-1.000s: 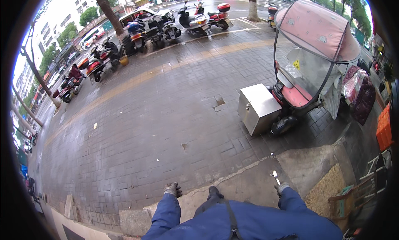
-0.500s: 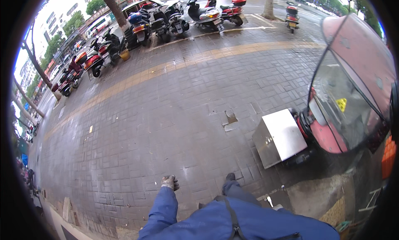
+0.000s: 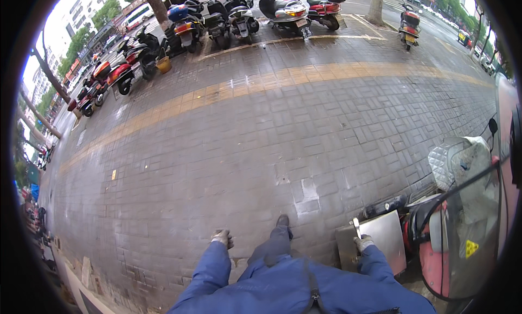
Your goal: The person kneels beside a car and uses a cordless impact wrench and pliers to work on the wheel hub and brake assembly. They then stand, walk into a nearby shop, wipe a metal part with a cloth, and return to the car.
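My left hand (image 3: 222, 237), in a grey work glove, hangs over the paving in a loose fist, with nothing showing in it. On the other side, my gloved right hand (image 3: 363, 243) is closed around a short, silvery, wrench-like tool (image 3: 356, 226) that points up and away from me. The tool's exact kind is too small to tell. Behind that hand in the picture is a square metal box (image 3: 387, 235) on the back of a red scooter (image 3: 433, 259); I cannot tell whether hand and box touch.
Wet brick paving (image 3: 217, 156) stretches ahead, crossed by a yellow tactile strip (image 3: 261, 80). Several parked scooters (image 3: 283, 10) line the far edge near tree trunks (image 3: 375, 8). The red scooter's clear windshield (image 3: 473, 227) stands close on my right. A yellow bucket (image 3: 163, 65) sits by the scooters.
I have stepped forward, and the metal box and red scooter have slid down and right in view. My right hand with the tool has come up into sight; my left hand stays closed.
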The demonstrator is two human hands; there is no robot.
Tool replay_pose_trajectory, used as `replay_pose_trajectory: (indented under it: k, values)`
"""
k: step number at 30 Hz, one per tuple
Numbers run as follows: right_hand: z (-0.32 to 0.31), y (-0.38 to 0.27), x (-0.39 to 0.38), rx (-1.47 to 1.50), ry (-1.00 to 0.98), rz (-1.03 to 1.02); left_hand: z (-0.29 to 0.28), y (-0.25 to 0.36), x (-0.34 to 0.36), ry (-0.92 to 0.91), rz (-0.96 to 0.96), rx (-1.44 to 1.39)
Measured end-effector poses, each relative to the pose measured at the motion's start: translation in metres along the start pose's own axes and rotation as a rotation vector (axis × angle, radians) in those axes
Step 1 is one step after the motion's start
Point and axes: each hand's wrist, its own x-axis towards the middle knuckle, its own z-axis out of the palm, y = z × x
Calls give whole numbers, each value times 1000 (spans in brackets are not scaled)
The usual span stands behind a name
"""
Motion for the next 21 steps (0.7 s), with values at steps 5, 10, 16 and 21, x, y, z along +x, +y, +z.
replay_pose_trajectory:
  k: [5,10,16,21]
  values:
    - [-42,-59,14,-88,-46,227,181,175,37,-148,96,162]
    - [-87,-95,20,247,-77,385,347,327,59,-195,194,340]
    - [-135,-124,214,72,-445,454,497,426,151,-231,214,332]
    - [-303,-255,341,165,-56,284,623,492,167,-210,118,269]
